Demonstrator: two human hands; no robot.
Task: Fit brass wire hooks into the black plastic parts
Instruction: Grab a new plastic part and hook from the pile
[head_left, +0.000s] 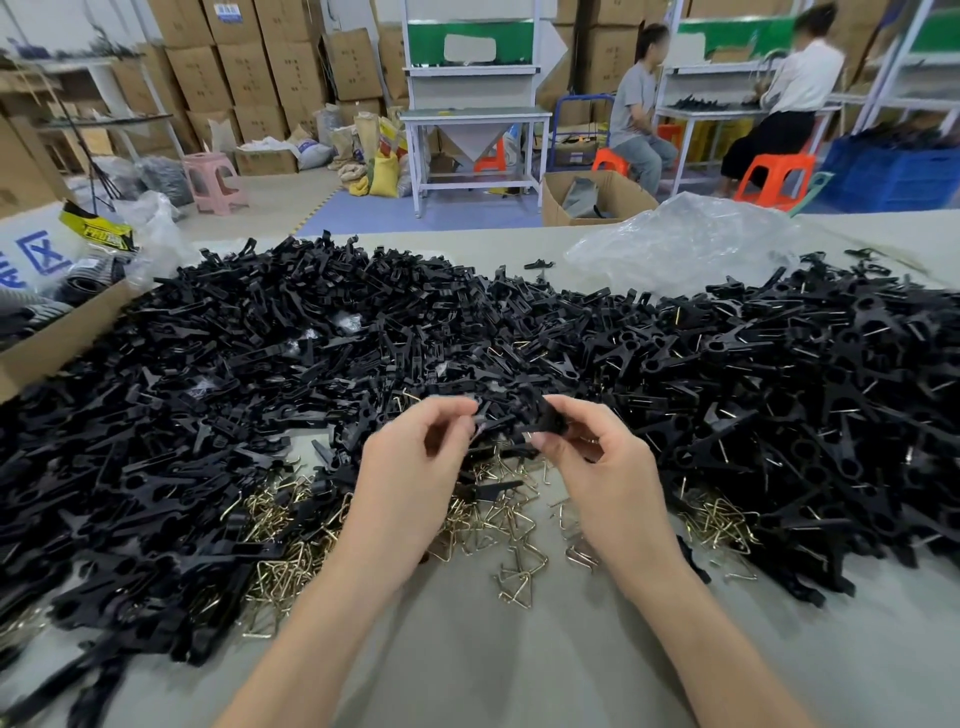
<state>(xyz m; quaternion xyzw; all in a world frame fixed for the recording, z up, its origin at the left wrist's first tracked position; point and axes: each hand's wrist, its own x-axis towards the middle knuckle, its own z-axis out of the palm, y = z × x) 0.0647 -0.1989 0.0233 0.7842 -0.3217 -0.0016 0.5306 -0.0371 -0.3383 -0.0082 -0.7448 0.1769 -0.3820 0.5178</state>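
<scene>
A wide heap of black plastic parts (311, 332) covers the table in front of me. On the right lies a second heap of black parts (810, 364) with brass wire showing in them. Loose brass wire hooks (509, 525) lie scattered on the cloth below my hands. My right hand (592, 467) pinches a black plastic part (550, 418) between thumb and fingers. My left hand (410, 467) is raised beside it with curled fingers pinched at their tips; what they pinch is blurred.
A cardboard box (62, 338) stands at the left edge. A crumpled clear plastic bag (685, 244) lies at the back right. Two people sit on orange stools at benches far behind. Bare grey cloth (493, 665) lies between my forearms.
</scene>
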